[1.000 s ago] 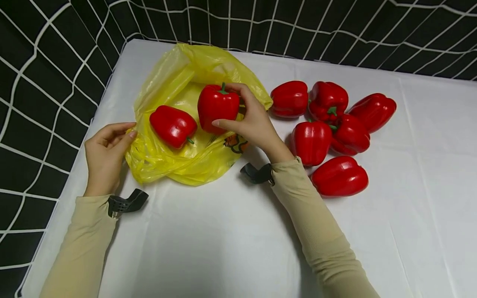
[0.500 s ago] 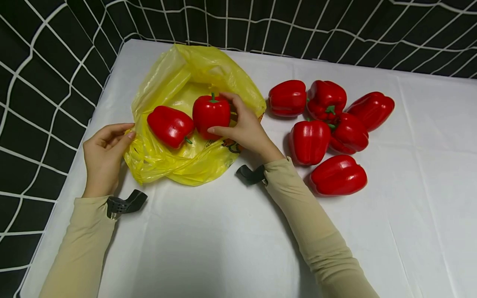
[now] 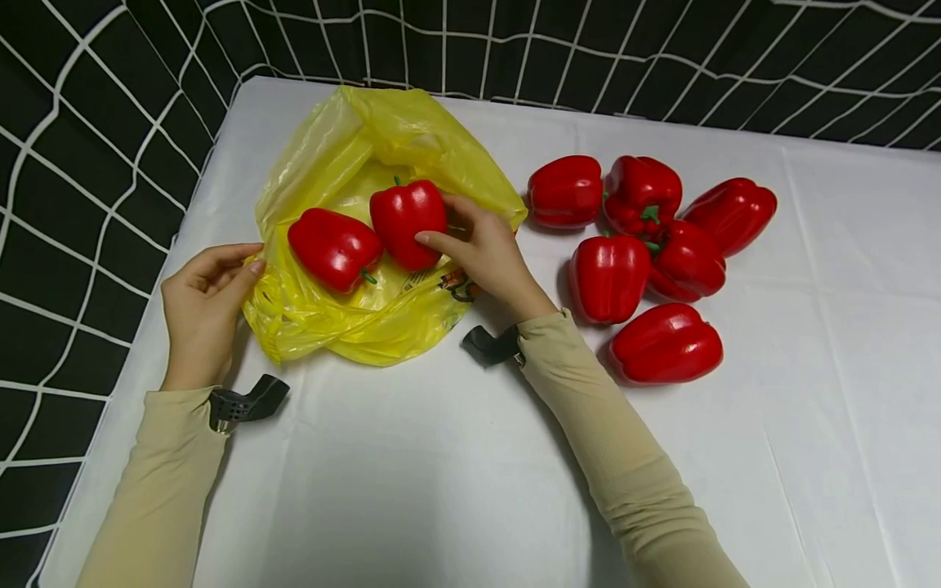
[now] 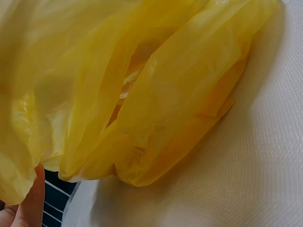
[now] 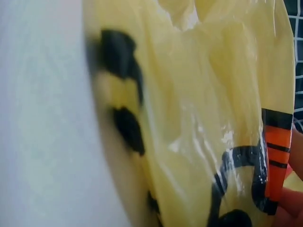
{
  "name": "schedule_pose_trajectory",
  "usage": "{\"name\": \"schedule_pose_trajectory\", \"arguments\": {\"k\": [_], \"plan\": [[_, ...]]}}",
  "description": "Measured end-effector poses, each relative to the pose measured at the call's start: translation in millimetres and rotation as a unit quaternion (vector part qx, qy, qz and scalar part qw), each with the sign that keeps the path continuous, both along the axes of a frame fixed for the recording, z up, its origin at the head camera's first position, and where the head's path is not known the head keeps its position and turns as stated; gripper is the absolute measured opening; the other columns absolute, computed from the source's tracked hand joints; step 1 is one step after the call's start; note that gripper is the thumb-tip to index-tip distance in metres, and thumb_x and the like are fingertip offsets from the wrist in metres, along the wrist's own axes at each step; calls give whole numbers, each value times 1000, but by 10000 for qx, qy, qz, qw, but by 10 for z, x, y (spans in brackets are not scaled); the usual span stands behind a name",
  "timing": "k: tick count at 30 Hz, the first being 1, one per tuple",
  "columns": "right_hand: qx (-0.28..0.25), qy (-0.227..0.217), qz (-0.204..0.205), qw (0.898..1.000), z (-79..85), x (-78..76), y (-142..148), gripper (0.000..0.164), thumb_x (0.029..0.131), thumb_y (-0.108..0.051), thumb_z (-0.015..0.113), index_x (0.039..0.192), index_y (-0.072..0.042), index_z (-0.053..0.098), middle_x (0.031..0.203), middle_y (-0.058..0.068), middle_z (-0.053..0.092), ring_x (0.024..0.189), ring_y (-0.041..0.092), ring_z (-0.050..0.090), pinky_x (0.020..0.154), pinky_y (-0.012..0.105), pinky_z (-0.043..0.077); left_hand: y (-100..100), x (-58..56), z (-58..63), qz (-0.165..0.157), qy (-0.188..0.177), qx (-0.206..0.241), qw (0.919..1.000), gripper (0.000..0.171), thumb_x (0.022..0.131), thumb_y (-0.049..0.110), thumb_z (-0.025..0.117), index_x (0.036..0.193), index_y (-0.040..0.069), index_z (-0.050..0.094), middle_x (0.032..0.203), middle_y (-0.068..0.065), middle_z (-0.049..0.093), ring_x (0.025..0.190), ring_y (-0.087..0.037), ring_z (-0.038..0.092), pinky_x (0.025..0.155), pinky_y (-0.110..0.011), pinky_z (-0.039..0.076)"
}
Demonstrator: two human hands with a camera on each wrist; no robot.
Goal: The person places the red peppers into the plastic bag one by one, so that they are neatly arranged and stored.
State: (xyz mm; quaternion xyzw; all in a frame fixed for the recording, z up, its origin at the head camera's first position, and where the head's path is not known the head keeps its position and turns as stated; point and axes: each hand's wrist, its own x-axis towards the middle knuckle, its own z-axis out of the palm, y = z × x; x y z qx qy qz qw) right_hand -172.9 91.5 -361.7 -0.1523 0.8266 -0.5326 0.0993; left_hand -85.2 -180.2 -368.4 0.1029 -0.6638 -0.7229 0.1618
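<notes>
In the open mouth of the yellow plastic bag (image 3: 345,336), the right hand (image 3: 494,257) holds a red bell pepper (image 3: 406,222), thumb and fingers spread about its width. Its green stem points to the bag's far rim, its long axis slanting nearward and slightly right. Left of it, inside the bag, a second bell pepper (image 3: 329,247) lies with its stem toward the near right. The left hand (image 3: 207,309) pinches the bag's left edge, thumb and fingertips nearly together. Six other bell peppers (image 3: 610,279) sit right of the bag.
</notes>
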Motion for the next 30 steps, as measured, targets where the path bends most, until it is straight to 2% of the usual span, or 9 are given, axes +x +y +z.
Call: {"name": "schedule_pose_trajectory", "arguments": {"k": [3,8,10,15,17,21,25,28,30], "plan": [[115,126,-175,9997,0,10,-3,53,83,-21,74,130,-4,55,121,9,62,107,20,61,88,26,50,2,-1,1,-4,24,7,10000,14,82,-6,68,95,-4,71,88,-8,65,71,-12,61,67,-13,51],[326,205,-478,9981,-2,27,-15,52,81,-25,75,125,-3,59,114,9,65,98,19,63,82,26,53,8,1,5,-27,97,36,9999,14,82,-7,67,95,-4,71,88,-8,66,72,-12,61,67,-14,51],[249,206,-535,9980,-8,32,-24,52,81,-24,76,125,-3,59,112,9,65,97,19,63,80,26,53,9,2,5,-30,107,49,9999,14,82,-7,67,95,-4,71,88,-8,66,72,-12,61,67,-14,51],[-426,1,-155,9990,-17,38,-54,62,79,-9,77,134,0,50,122,13,59,106,21,60,84,26,52,7,2,0,-16,70,50,10000,14,82,-7,68,95,-4,71,88,-8,66,71,-12,61,67,-13,51],[-528,-100,-48,9985,-15,40,-61,65,78,-5,76,136,1,46,126,14,56,110,22,58,87,26,51,6,1,-4,-18,69,58,10000,14,81,-6,68,95,-4,71,88,-8,66,71,-12,61,67,-14,51],[-145,-93,-301,9994,-17,40,-60,61,80,-11,76,134,0,49,121,13,60,104,21,61,84,26,52,5,-4,-12,-35,85,62,9999,14,81,-6,68,95,-4,71,88,-9,66,71,-12,61,67,-14,51],[132,-94,-596,9981,-23,38,-58,54,82,-17,75,128,1,55,109,12,65,93,20,64,76,26,53,5,-5,-15,-33,52,32,10000,14,81,-6,68,95,-4,71,88,-9,66,71,-12,60,67,-13,51],[113,-48,-616,9980,-31,40,-59,50,82,-16,74,125,2,56,106,13,66,89,20,64,73,25,52,6,-4,-14,-40,34,7,10000,14,82,-5,68,95,-4,71,89,-9,66,71,-12,60,68,-13,51],[13,42,-488,9988,-35,41,-62,50,82,-12,74,127,2,55,108,14,66,90,21,64,75,25,53,7,-2,-13,-47,29,-17,10000,14,82,-5,68,95,-4,71,89,-9,66,72,-12,60,68,-13,51]]}}
